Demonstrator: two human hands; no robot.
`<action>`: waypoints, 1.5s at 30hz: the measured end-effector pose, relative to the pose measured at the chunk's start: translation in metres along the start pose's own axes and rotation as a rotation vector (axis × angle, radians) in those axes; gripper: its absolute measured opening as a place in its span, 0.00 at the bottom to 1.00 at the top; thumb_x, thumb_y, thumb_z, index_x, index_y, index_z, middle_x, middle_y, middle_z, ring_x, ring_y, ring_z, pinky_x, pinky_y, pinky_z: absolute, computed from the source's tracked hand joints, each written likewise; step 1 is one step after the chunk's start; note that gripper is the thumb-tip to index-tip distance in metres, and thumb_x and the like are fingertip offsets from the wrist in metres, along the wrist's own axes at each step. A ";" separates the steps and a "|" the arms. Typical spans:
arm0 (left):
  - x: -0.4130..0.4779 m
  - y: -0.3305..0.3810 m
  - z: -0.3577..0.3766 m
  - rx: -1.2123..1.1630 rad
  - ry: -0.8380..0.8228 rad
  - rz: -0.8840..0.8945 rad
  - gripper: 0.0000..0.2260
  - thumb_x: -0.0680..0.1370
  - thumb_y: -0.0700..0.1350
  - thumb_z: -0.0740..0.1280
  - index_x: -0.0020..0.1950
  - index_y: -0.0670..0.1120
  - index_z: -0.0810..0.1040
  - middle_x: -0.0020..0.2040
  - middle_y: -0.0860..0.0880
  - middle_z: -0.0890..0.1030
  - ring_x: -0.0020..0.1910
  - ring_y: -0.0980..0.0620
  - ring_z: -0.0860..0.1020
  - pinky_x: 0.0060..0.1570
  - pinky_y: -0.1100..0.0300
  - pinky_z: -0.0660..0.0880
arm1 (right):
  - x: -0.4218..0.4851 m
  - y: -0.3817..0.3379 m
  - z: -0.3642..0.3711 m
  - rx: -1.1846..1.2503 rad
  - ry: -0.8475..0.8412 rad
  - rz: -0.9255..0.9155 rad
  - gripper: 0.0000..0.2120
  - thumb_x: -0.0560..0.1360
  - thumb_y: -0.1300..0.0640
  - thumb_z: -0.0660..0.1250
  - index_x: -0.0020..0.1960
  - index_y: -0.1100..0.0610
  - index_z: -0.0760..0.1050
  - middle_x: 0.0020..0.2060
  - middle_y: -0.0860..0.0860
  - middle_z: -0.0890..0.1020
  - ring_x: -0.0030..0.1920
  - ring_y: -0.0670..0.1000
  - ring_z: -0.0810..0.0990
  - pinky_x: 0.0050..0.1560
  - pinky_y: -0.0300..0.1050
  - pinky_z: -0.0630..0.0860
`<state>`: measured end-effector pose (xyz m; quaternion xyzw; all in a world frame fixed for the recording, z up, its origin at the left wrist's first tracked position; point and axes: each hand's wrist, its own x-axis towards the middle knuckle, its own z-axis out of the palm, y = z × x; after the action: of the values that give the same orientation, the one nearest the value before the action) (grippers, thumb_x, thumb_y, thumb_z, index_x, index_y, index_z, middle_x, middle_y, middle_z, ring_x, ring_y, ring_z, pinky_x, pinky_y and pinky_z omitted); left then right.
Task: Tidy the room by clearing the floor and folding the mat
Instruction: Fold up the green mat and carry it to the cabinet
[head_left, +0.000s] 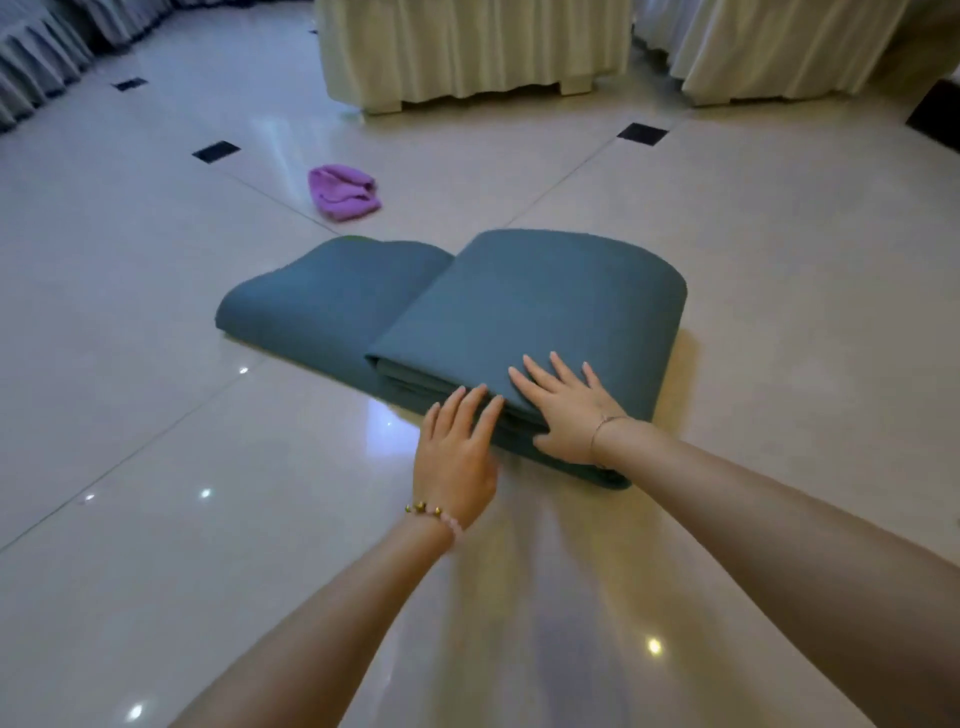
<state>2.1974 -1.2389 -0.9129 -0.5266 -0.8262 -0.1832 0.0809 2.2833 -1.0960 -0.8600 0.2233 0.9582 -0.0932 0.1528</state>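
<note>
A thick teal mat (519, 301) lies folded in layers on the glossy tiled floor, its right part doubled over into a higher stack. My right hand (563, 410) lies flat on the near corner of that upper fold, fingers spread and straight. My left hand (457, 447) touches the mat's near edge with straight fingers, just left of the right hand. A crumpled purple cloth (343, 191) lies on the floor beyond the mat, to the left.
A bed or sofa with a cream pleated skirt (467, 47) stands at the back, another (779, 47) to its right. Grey pleated fabric (36, 57) runs along the far left. A dark object (937, 111) sits at the right edge.
</note>
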 end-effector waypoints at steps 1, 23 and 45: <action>0.003 -0.014 0.000 0.057 -0.109 -0.014 0.35 0.62 0.38 0.67 0.70 0.51 0.66 0.68 0.44 0.73 0.67 0.42 0.70 0.63 0.43 0.70 | 0.001 -0.003 0.007 -0.033 0.004 0.014 0.38 0.77 0.53 0.59 0.77 0.47 0.37 0.77 0.47 0.40 0.76 0.54 0.37 0.74 0.61 0.40; 0.014 0.034 0.006 0.130 -0.309 0.272 0.36 0.76 0.39 0.60 0.76 0.55 0.42 0.78 0.49 0.48 0.77 0.46 0.46 0.71 0.43 0.36 | -0.095 0.089 0.029 -0.240 0.029 0.066 0.46 0.76 0.66 0.58 0.69 0.38 0.25 0.76 0.45 0.35 0.75 0.57 0.33 0.68 0.72 0.50; 0.003 0.134 -0.009 -0.693 -0.279 0.041 0.31 0.69 0.68 0.60 0.70 0.58 0.64 0.70 0.62 0.65 0.68 0.65 0.63 0.68 0.60 0.62 | -0.211 0.148 -0.018 0.756 0.705 0.520 0.38 0.66 0.45 0.74 0.71 0.48 0.61 0.68 0.50 0.66 0.64 0.49 0.67 0.66 0.51 0.67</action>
<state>2.3164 -1.1890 -0.8743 -0.5589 -0.7075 -0.3770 -0.2118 2.5267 -1.0451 -0.7887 0.5079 0.7652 -0.3083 -0.2480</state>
